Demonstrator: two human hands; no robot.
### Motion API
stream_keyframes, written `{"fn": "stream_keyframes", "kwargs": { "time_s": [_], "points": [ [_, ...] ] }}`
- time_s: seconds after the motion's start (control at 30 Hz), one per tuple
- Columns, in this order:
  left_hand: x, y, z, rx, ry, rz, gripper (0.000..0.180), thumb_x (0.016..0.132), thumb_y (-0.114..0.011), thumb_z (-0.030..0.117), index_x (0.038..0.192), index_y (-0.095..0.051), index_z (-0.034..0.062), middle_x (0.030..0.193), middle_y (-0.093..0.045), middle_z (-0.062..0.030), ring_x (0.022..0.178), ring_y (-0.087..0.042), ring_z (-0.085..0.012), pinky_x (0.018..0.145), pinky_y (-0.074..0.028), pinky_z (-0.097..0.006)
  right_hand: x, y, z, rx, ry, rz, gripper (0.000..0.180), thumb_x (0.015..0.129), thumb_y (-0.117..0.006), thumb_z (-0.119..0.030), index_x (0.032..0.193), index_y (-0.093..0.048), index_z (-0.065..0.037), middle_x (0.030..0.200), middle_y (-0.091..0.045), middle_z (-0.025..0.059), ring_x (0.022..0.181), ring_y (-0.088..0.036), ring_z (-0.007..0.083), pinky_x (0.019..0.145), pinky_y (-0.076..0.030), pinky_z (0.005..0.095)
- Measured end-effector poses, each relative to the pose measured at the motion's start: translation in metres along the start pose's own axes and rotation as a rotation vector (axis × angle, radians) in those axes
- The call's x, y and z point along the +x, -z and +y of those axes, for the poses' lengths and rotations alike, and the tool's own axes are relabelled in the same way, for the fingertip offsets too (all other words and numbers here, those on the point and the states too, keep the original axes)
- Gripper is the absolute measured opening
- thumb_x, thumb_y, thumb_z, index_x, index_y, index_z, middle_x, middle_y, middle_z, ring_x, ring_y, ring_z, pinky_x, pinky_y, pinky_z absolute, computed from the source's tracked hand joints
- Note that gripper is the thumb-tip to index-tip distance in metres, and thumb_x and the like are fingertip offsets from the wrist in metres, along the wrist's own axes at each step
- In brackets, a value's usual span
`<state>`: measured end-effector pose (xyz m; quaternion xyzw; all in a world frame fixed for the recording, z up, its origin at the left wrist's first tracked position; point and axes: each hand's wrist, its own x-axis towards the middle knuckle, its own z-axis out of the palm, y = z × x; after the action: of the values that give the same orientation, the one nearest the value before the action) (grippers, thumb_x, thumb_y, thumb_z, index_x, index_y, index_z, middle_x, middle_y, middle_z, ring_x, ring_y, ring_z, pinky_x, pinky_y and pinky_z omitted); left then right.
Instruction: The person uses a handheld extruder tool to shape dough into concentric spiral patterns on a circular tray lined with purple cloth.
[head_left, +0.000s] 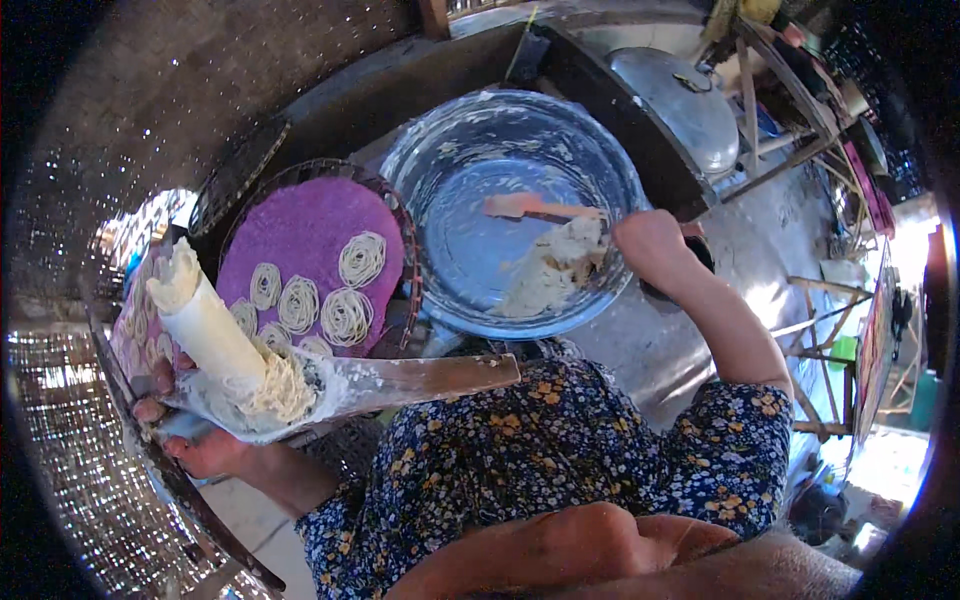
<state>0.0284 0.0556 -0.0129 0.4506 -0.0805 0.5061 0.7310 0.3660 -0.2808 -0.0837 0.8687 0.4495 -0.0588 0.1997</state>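
At the left, my left hand (215, 452) grips a wooden press (430, 376) from below, with fingers curled around its wide end. A white tube (208, 338) stands tilted in this press, dough sticking out of its top and more dough (280, 388) heaped at its base. My right hand (655, 248) is closed at the right rim of a big blue tub (450, 235); what its fingers hold, if anything, is hidden. Beside it in the tub lies a mound of pale dough (550, 270). A wooden paddle (545, 209) rests just behind the mound.
Left of the tub, a round tray with purple cloth (290, 225) carries several noodle nests (348, 316). Another purple tray (135, 330) with nests is partly behind the tube. A large lidded metal pot (685, 110) stands at the back right, near wooden racks (785, 150). A woven wall (80, 430) borders the left.
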Motion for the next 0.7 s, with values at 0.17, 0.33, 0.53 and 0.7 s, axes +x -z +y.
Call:
{"fn": "stream_keyframes", "kwargs": {
  "time_s": [0.17,0.33,0.53,0.7],
  "points": [
    [-0.011,0.002,0.024,0.28,-0.085,0.12,0.035,0.07,-0.06,0.027,0.101,-0.047,0.017,0.109,-0.045,-0.013,0.104,-0.041,-0.0329,0.095,-0.027,-0.048,0.024,-0.038,-0.025,0.062,0.174,-0.121,0.014,0.07,-0.052,-0.016,0.069,-0.064,-0.007,0.069,-0.063,0.0105,0.065,-0.062,0.0231,0.056,-0.048,0.0357],
    [-0.017,0.015,0.04,0.3,-0.141,0.052,0.037,0.07,-0.058,0.03,0.103,-0.045,0.0179,0.105,-0.04,-0.0109,0.104,-0.037,-0.03,0.094,-0.028,-0.045,0.027,-0.037,-0.04,0.156,0.268,-0.157,0.012,0.063,-0.053,-0.013,0.067,-0.061,-0.005,0.067,-0.061,0.0126,0.064,-0.061,0.0264,0.056,-0.048,0.0371],
    [-0.016,0.015,0.045,0.315,-0.179,0.178,0.038,0.068,-0.06,0.031,0.102,-0.049,0.0179,0.102,-0.039,-0.0098,0.103,-0.036,-0.0293,0.094,-0.026,-0.044,0.024,-0.041,-0.054,0.189,0.312,-0.161,0.011,0.062,-0.053,-0.013,0.064,-0.061,-0.006,0.067,-0.061,0.0126,0.064,-0.061,0.0264,0.056,-0.048,0.0371],
    [-0.008,0.019,0.05,0.284,-0.078,0.034,0.04,0.072,-0.059,0.029,0.109,-0.049,0.017,0.113,-0.042,-0.0148,0.099,-0.041,-0.032,0.094,-0.026,-0.045,0.026,-0.036,-0.068,0.25,0.382,-0.233,0.014,0.063,-0.054,-0.017,0.067,-0.061,-0.005,0.067,-0.061,0.0127,0.063,-0.06,0.0267,0.056,-0.048,0.0384]
  ]
}}
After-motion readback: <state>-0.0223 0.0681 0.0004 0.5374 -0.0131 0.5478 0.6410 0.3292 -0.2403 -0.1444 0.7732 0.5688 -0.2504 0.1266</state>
